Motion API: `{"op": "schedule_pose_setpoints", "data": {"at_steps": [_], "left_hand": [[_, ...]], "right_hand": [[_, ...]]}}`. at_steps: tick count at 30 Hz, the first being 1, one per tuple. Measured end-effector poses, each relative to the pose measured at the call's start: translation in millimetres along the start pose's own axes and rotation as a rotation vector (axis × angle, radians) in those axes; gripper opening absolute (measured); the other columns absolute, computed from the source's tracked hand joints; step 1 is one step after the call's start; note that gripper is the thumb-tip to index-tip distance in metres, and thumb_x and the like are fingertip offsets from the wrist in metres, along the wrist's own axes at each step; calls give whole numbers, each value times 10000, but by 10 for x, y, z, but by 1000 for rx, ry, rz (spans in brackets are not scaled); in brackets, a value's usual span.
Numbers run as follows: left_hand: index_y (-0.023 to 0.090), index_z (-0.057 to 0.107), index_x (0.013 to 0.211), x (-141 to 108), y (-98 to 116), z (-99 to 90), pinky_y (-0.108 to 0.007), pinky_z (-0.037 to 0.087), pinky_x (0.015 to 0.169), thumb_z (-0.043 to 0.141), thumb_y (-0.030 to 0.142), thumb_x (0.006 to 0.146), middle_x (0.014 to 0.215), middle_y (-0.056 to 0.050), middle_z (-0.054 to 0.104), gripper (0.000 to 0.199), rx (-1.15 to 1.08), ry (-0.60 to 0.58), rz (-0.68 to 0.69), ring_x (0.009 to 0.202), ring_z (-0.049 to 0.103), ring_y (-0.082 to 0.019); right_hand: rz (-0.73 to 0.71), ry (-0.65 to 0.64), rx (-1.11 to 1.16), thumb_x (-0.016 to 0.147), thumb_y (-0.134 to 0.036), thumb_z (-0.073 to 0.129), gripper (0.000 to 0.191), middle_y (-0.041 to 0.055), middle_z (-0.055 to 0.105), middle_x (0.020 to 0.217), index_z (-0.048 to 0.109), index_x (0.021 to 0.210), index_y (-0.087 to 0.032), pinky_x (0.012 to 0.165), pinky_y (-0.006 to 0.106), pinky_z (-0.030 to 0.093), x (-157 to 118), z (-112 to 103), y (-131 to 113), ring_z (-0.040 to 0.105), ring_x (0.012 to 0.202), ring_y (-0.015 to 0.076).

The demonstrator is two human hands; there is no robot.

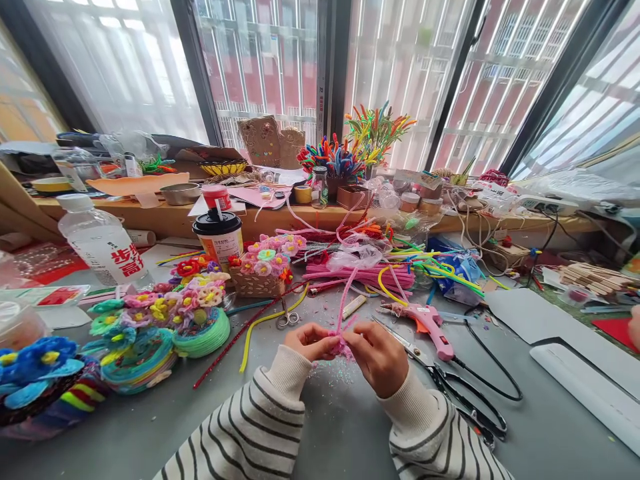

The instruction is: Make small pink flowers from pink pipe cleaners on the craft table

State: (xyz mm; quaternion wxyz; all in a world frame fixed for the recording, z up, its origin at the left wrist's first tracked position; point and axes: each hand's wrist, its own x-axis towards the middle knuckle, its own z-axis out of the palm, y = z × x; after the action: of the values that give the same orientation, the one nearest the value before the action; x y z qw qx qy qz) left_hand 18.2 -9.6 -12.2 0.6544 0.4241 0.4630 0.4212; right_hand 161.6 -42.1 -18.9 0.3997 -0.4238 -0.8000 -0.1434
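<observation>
Left fingers (324, 346), right fingers (361, 343) curled inward

Pipe cleaner (344, 297) between hands (384, 357), glue gun (434, 330) right

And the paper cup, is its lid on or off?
On: the black lid sits across the top of the paper cup, covering its rim.

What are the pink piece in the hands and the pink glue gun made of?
The pink piece looks like chenille stem, soft and matte, judging by its fuzzy strands. The glue gun is probably plastic, given its smooth, moulded-looking pink body.
</observation>
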Motion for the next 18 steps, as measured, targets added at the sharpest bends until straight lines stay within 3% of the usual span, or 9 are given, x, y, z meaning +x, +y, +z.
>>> {"op": "schedule_pose_setpoints", "data": {"at_steps": [4, 7, 10, 13, 16, 18], "left_hand": [[116, 557, 549, 0, -30, -5, -242, 463, 502, 681, 252, 439, 477, -4, 594, 215, 73, 37, 141, 466, 547, -116], [149, 571, 546, -10, -43, -9, -232, 449, 517, 639, 252, 505, 511, -7, 593, 130, 285, 89, 349, 496, 545, -125], [195, 600, 563, -47, -45, 12, -225, 429, 547, 572, 227, 583, 558, -16, 599, 48, 570, 121, 601, 533, 540, -130], [218, 612, 598, -90, -65, 54, -228, 405, 593, 494, 189, 647, 597, -32, 604, 131, 728, 138, 777, 597, 545, -142], [213, 614, 608, -94, -83, 71, -227, 403, 614, 473, 189, 662, 605, -38, 605, 153, 735, 145, 810, 606, 547, -141], [192, 604, 592, -68, -77, 53, -225, 419, 581, 522, 209, 627, 579, -32, 600, 90, 651, 157, 710, 562, 546, -135]], "right_hand": [[69, -28, 5, 750, -159, 418, 144, 65, 520, 678, 561, 771, -153, 556, 249, 384, 4, 25, -68, 465, 627, 154], [243, -75, 129, 731, -156, 414, 126, 58, 486, 678, 539, 714, -153, 571, 261, 368, 7, 72, -116, 451, 634, 155], [547, -26, 416, 676, -192, 469, 79, 22, 445, 624, 505, 611, -165, 533, 251, 344, 22, 150, -130, 414, 575, 136], [934, -68, 872, 625, -257, 508, 145, -32, 381, 488, 469, 515, -171, 415, 212, 310, 40, 236, -99, 357, 445, 95], [1063, -206, 1098, 631, -314, 461, 217, -69, 296, 390, 463, 473, -166, 290, 189, 228, 52, 270, -49, 272, 315, 63], [1050, -256, 1119, 634, -325, 443, 225, -73, 291, 377, 492, 495, -155, 262, 185, 200, 54, 240, -21, 254, 286, 57]]}}
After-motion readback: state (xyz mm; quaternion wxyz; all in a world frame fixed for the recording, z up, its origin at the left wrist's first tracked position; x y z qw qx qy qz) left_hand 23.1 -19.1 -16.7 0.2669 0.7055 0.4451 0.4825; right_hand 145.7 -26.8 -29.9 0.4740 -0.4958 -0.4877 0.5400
